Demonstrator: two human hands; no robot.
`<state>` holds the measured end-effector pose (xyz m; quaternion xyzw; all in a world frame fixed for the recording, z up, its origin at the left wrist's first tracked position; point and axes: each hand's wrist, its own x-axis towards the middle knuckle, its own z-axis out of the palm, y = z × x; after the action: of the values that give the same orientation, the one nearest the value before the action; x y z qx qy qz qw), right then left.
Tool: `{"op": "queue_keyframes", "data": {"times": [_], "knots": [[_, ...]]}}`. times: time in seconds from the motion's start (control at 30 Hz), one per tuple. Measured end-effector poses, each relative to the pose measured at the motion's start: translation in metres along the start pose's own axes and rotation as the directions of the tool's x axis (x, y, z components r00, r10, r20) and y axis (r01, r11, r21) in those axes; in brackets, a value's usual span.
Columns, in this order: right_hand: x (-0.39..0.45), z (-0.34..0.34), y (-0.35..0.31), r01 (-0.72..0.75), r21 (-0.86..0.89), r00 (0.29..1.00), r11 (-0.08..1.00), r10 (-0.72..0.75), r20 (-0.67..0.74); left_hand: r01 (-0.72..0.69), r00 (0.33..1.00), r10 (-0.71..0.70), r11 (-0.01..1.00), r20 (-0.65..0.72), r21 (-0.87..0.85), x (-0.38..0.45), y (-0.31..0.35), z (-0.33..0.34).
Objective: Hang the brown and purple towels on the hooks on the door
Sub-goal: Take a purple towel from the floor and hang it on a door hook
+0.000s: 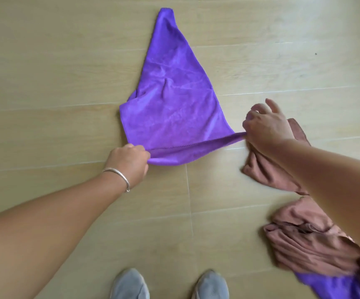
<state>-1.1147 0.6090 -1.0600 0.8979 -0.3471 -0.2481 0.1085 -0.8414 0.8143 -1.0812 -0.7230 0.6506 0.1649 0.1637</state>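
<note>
Fuzzy purple towel [172, 100] lies mid-frame on the pale wood-look floor [45, 61], tapering to a point at the top. Left hand [129, 162] pinches 1 near corner, right hand [263, 126] pinches the other, hem stretched taut between them. Crumpled brown towels [269, 169] sit lower right, under the right arm. 2 grey shoes [129, 285] at the bottom.

Pretty bright, soft, even light is spread over the floor [45, 61], hardly any shadows are cast. Motion blur is seen on the right hand [265, 126] and lower-right cloth; edges are bent by the wide lens.
</note>
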Motion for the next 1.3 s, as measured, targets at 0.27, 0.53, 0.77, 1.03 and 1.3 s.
{"op": "queue_keyframes", "data": {"times": [0.27,0.53,0.77,1.03,1.3], "knots": [[-0.085,-0.150,0.014,0.120,0.137,0.982,0.983,-0.098,-0.159,0.117,0.992,-0.115,0.992,0.048,-0.048,-0.103,-0.049,-0.151],[-0.132,-0.292,0.015,0.197,0.314,0.933,0.929,-0.079,-0.351,0.077,0.974,-0.087,0.996,0.209,0.055,-0.183,-0.075,-0.243],[-0.152,-0.348,-0.006,0.205,0.344,0.938,0.916,-0.084,-0.336,0.272,0.945,-0.099,0.768,0.313,-0.580,-0.235,-0.102,-0.267],[-0.115,-0.381,-0.016,0.119,0.345,0.970,0.931,-0.035,-0.241,0.305,0.949,-0.164,0.706,0.271,-0.640,-0.223,-0.159,-0.300],[-0.059,-0.448,0.009,-0.008,0.302,0.943,0.953,0.108,-0.314,0.253,0.967,-0.212,0.845,0.139,-0.472,-0.188,-0.231,-0.368]]}}
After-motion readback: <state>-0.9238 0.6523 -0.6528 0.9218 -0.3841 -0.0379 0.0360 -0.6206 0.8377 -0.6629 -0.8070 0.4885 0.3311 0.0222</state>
